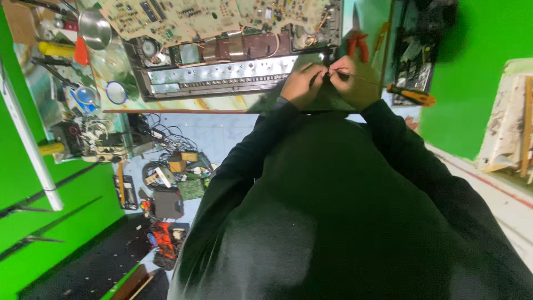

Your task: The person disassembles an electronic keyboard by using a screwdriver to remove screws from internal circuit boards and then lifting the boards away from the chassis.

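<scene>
My left hand (302, 83) and my right hand (347, 75) meet just in front of the bench edge, with fingers pinched together. Between them they grip the thin metal shaft of a screwdriver (412, 95). Its orange handle sticks out to the right past my right wrist. What the fingertips hold at the shaft's tip is too small to tell. Just beyond the hands lies an opened electronic chassis (222, 75) with a shiny perforated metal strip. Large circuit boards (183, 19) are tilted up above it. My dark sleeves and torso fill the lower frame.
Red-handled pliers (358, 44) lie beyond my right hand. To the left, the bench holds a metal bowl (94, 28), a blue-rimmed magnifier (116, 92) and a yellow-handled tool (55, 49). Cables and parts (169, 169) and a red-and-black tool (164, 239) litter the floor. The walls are green.
</scene>
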